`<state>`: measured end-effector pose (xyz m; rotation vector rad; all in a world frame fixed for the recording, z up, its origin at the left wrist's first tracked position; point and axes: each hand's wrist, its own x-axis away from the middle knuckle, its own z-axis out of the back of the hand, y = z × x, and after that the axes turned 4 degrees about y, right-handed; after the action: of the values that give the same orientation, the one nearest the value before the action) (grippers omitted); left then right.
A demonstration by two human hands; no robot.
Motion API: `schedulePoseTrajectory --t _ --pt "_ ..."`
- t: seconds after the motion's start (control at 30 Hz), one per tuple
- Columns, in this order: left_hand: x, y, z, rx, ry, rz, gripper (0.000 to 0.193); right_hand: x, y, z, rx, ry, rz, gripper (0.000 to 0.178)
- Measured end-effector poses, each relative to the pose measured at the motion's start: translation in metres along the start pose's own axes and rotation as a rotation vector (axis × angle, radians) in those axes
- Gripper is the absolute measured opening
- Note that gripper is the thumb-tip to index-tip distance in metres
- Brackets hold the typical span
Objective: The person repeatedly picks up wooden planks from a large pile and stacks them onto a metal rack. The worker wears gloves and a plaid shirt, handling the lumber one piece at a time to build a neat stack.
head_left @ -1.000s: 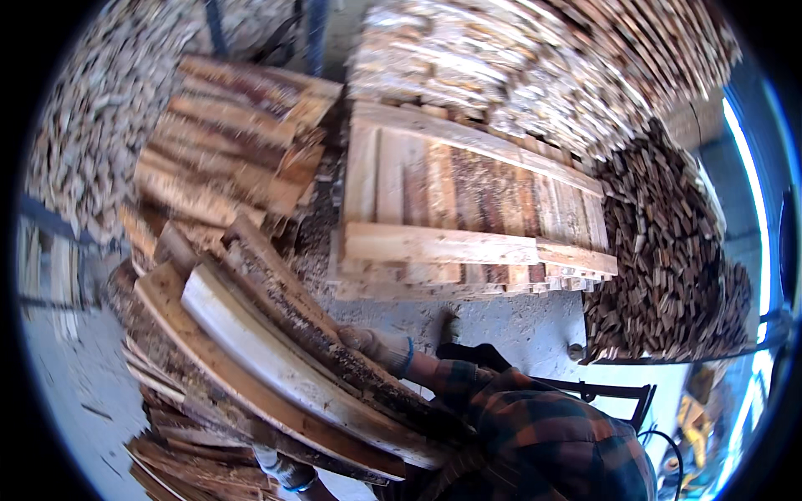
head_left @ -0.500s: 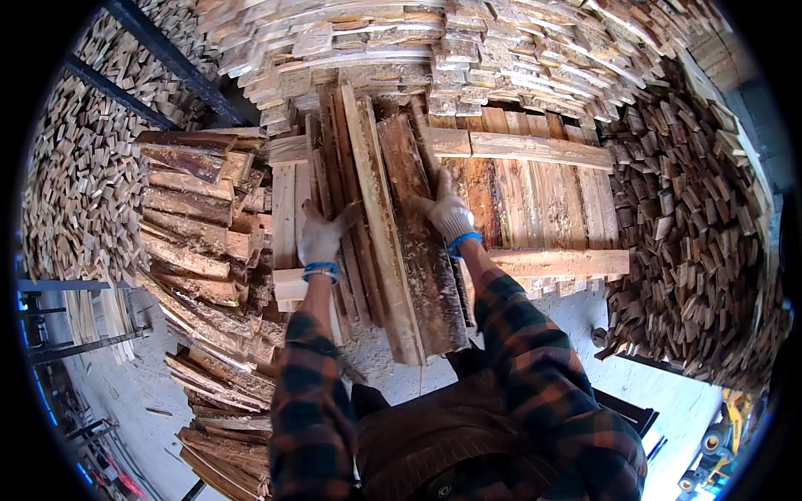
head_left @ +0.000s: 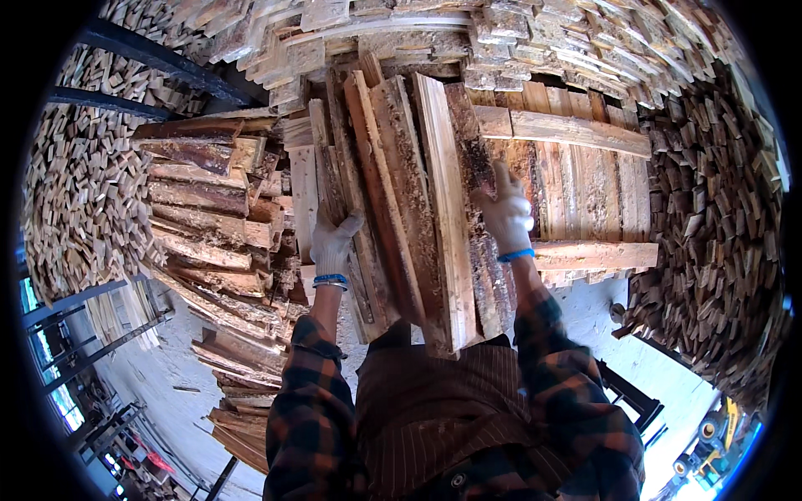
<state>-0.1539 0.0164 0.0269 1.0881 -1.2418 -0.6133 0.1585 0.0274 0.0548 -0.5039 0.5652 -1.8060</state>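
Note:
Several rough wooden boards [head_left: 422,209], some with dark bark-like faces, lie side by side in front of me, their near ends over my lap. My left hand [head_left: 334,240], in a white glove with a blue cuff, grips the left edge of the row, thumb on top. At the right edge my right hand [head_left: 508,215], gloved the same way, has its thumb on a dark board and its index finger stretched forward along the side. Its other fingers are partly hidden. Beneath the row, a layer of flat boards [head_left: 576,192] shows on the right, with crosswise battens [head_left: 581,134] on it.
A heap of bark-edged slabs [head_left: 209,200] stands close on the left. Stacked wood rises at the far side [head_left: 401,42], with more piles at the left [head_left: 92,192] and right [head_left: 710,217]. Dark metal beams [head_left: 167,58] cross the upper left. A yellow machine [head_left: 710,442] stands lower right.
The row of boards has spread wider and shifted, with a pale board now showing near its right side. My right hand has moved right; the left has moved slightly right and down in view.

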Motion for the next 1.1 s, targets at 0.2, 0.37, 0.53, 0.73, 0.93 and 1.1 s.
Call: schedulePoseTrajectory --t 0.2,0.37,0.53,0.73,0.93,1.1 --pt "-0.048 -0.064 0.087 0.851 0.009 0.447 0.063 0.052 -0.106 -0.034 0.470 -0.057 0.104 0.107" --pt "-0.050 -0.058 0.063 0.486 -0.101 0.229 0.051 0.027 -0.100 0.013 0.002 -0.342 -0.140 0.107" --pt "-0.027 0.005 0.034 0.238 -0.095 0.077 0.053 0.005 -0.001 0.037 -0.643 -0.224 -0.329 0.069" --pt "-0.021 0.040 0.088 -0.288 0.033 -0.111 0.057 -0.017 0.091 0.087 -0.785 -0.175 -0.330 0.063" --pt "-0.037 0.031 0.078 0.011 -0.059 0.085 0.059 -0.027 0.136 0.033 -0.710 -0.169 -0.497 0.055" --pt "-0.032 0.007 0.053 0.167 -0.008 0.252 0.053 0.010 0.110 -0.003 -0.779 -0.207 -0.462 0.058"
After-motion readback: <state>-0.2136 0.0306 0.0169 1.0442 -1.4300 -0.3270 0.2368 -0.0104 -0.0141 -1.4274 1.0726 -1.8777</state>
